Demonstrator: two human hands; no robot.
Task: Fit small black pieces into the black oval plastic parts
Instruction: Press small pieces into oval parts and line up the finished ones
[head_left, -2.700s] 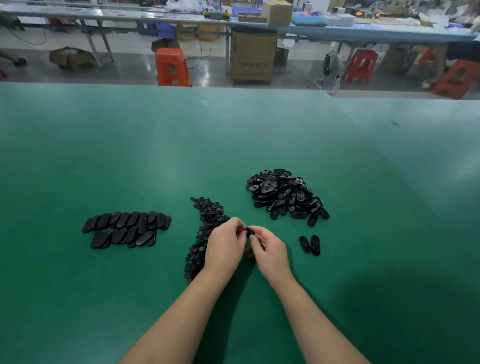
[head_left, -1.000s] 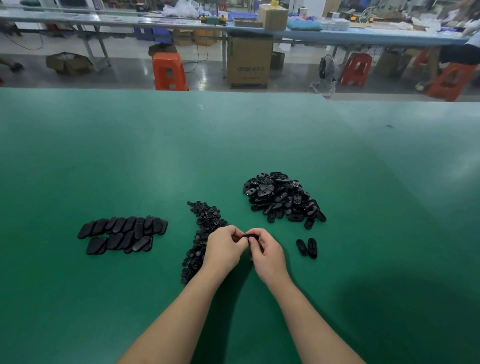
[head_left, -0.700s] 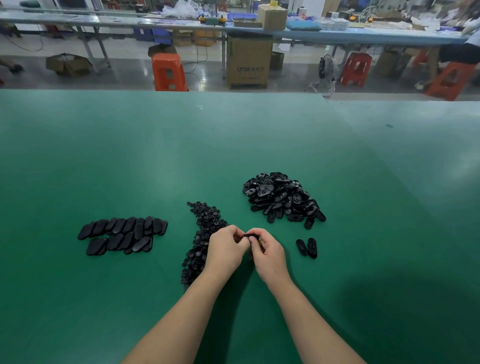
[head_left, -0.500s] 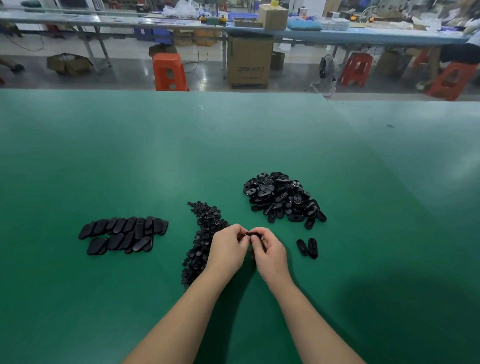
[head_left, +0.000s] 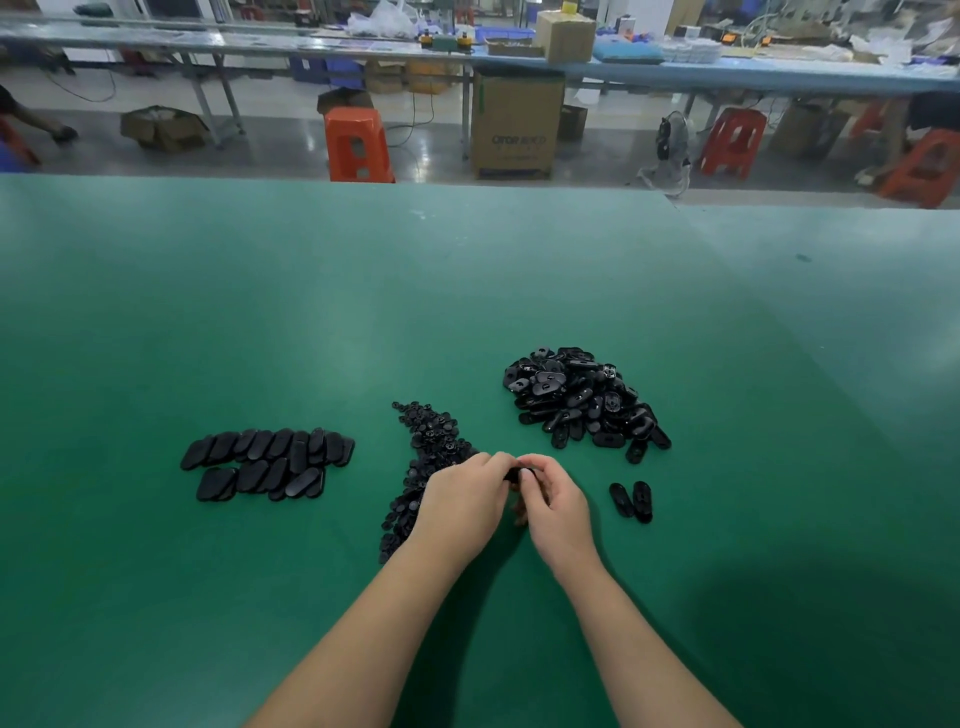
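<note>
Both hands meet just above the green table (head_left: 311, 322); left hand (head_left: 462, 501) and right hand (head_left: 556, 501) curl their fingertips onto one black oval part (head_left: 516, 474), pinched between them, long axis apparently left-right; small pieces (head_left: 426, 457) lie touching the left hand, unfitted ovals (head_left: 582, 400) beyond the right

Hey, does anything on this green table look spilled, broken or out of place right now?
Nothing stands out. Both hands hold one black part between the small-pieces trail and the oval-part heap; neat rows lie left.
</note>
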